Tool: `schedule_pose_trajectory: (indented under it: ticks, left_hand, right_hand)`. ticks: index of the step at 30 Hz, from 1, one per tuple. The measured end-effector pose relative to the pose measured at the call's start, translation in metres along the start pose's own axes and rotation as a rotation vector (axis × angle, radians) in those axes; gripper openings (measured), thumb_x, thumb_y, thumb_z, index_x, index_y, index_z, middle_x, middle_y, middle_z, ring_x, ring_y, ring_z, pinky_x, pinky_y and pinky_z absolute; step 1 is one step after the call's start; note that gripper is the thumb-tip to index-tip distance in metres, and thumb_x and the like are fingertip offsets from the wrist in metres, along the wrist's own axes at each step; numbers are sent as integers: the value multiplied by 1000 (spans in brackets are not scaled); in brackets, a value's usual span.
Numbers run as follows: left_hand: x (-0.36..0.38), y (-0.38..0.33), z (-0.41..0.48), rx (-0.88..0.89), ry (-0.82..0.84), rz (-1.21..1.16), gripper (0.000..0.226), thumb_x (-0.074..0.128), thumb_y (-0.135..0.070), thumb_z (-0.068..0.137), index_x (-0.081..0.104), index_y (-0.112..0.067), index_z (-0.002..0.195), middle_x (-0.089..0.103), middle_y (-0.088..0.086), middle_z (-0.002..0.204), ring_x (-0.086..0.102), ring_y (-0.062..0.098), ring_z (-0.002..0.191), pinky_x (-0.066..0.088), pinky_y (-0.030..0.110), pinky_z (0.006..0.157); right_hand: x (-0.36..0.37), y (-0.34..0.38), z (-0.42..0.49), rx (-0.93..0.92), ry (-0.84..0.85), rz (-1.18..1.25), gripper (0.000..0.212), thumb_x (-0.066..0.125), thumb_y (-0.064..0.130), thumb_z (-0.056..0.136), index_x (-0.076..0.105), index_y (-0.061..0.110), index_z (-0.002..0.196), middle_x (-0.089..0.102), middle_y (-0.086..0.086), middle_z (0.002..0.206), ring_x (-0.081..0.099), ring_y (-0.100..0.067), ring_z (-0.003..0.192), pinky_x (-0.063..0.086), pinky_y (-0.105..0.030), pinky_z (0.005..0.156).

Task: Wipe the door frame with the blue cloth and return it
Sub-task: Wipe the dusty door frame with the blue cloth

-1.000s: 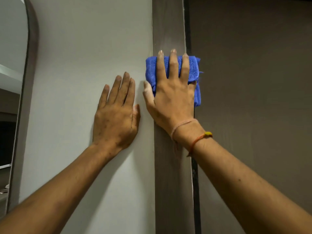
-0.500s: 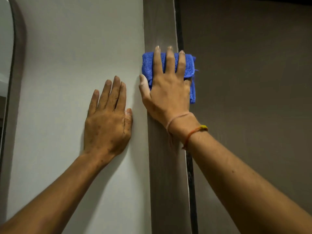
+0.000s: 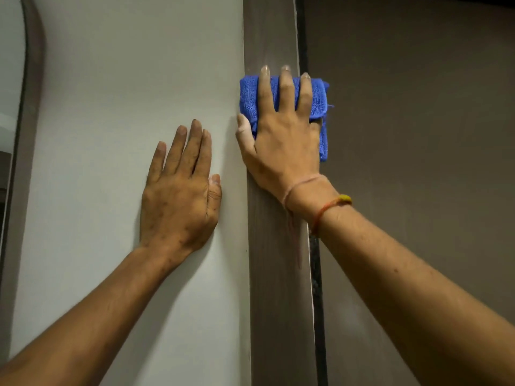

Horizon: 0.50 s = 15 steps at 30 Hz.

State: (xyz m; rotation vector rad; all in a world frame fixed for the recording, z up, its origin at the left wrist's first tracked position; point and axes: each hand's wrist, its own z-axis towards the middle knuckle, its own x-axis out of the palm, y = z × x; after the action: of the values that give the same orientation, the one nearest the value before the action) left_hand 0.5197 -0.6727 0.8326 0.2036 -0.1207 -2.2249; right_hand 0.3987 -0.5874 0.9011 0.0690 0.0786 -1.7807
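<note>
My right hand (image 3: 281,146), grip released, presses the blue cloth (image 3: 317,98) on the door frame (image 3: 276,288), my left hand (image 3: 178,199) flat beside it.

Pale grey wall (image 3: 111,107), dimly lit — brown door panel (image 3: 418,135) at right, curved dark trim (image 3: 33,79) far left.

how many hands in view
2: the left hand lies flat on the wall; the right hand presses the cloth against the door frame. None seems hidden.

Folded blue cloth (image 3: 249,97) lies flat against the upright grey-brown door frame (image 3: 274,288).
</note>
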Motion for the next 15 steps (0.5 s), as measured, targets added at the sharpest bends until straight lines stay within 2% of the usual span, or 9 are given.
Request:
schedule_pose_trajectory:
  ticks: [4, 6, 13, 15]
  left_hand:
    - [0, -1, 0, 4, 2, -9, 61, 19, -35, 93, 2, -12, 147, 2, 8, 158, -2, 19, 145, 4, 41, 119]
    - [0, -1, 0, 3, 3, -4, 62, 19, -34, 92, 3, -11, 147, 3, 8, 158, -1, 20, 145, 4, 42, 120]
    - [-1, -1, 0, -3, 5, -5, 62, 19, -36, 92, 3, -11, 147, 2, 8, 158, -2, 20, 145, 4, 42, 119]
    - [-1, 0, 0, 4, 5, -2, 62, 19, -35, 92, 4, -11, 147, 3, 9, 158, -2, 20, 145, 4, 42, 119]
  right_hand:
    - [4, 0, -78, -50, 4, 47, 70, 28, 49, 88, 15, 15, 148, 18, -17, 156, 5, -37, 144, 24, -63, 110]
    - [6, -4, -110, -79, 22, 46, 70, 31, 47, 86, 20, 14, 147, 23, -17, 155, 10, -38, 143, 25, -62, 110]
    - [1, -1, -25, -13, 34, 37, 68, 35, 47, 91, 12, 17, 148, 15, -14, 156, 2, -36, 143, 27, -64, 107]
    - [4, -1, -28, -19, 13, 18, 69, 33, 48, 90, 13, 16, 148, 15, -15, 156, 3, -37, 144, 26, -64, 108]
